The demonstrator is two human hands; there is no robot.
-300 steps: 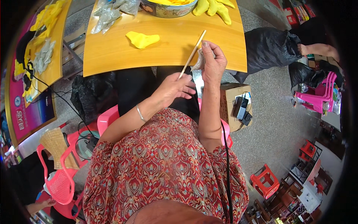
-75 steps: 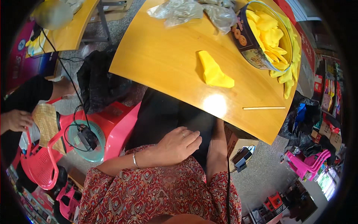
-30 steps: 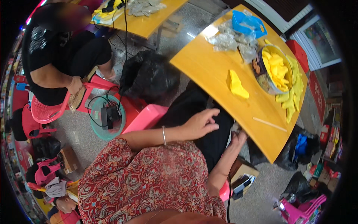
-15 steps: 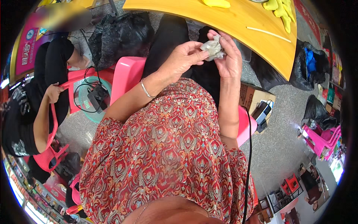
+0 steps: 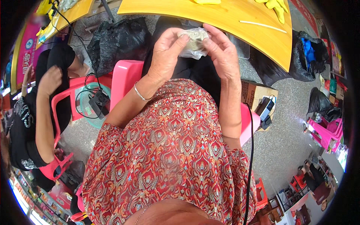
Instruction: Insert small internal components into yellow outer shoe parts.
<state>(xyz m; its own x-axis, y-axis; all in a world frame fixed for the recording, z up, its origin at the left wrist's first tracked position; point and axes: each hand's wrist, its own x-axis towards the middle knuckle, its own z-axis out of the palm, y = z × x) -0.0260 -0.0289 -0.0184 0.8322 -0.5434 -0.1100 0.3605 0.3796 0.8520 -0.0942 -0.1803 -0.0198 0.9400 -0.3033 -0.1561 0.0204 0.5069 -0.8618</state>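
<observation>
The person's left hand (image 5: pixel 165 52) is grasping the left side of a small clear plastic bag (image 5: pixel 195 42), the thumb pressing along its near face; the right hand (image 5: pixel 226 56) is pinching the opposite side, its thumb bearing on the bag and its forefinger extending up behind; the bag, holding something pale and greyish that is not showing clearly enough to identify, is hanging between the two hands above the dark-trousered lap, just short of the near edge of the yellow wood-topped table (image 5: pixel 225 18); a silvery bangle (image 5: pixel 140 93) is circling the left wrist; on the tabletop a thin pale stick (image 5: pixel 262 26) is lying aslant near the right end, while a yellow fabric piece (image 5: pixel 208 1) is resting at the upper edge of view and a cluster of yellow finger-shaped pieces (image 5: pixel 276 7) is spreading beyond the stick; below the table's right end an open black plastic sack (image 5: pixel 313 62) is showing a blue item (image 5: pixel 308 50) inside; at the person's right a cardboard box (image 5: pixel 247 97) is standing on the speckled floor (image 5: pixel 281 112); at the left a black power adapter (image 5: pixel 99 104) is lying on a teal plastic basket (image 5: pixel 84 112), and a co-worker's hand (image 5: pixel 52 78) is hovering near a red chair (image 5: pixel 60 97).
</observation>
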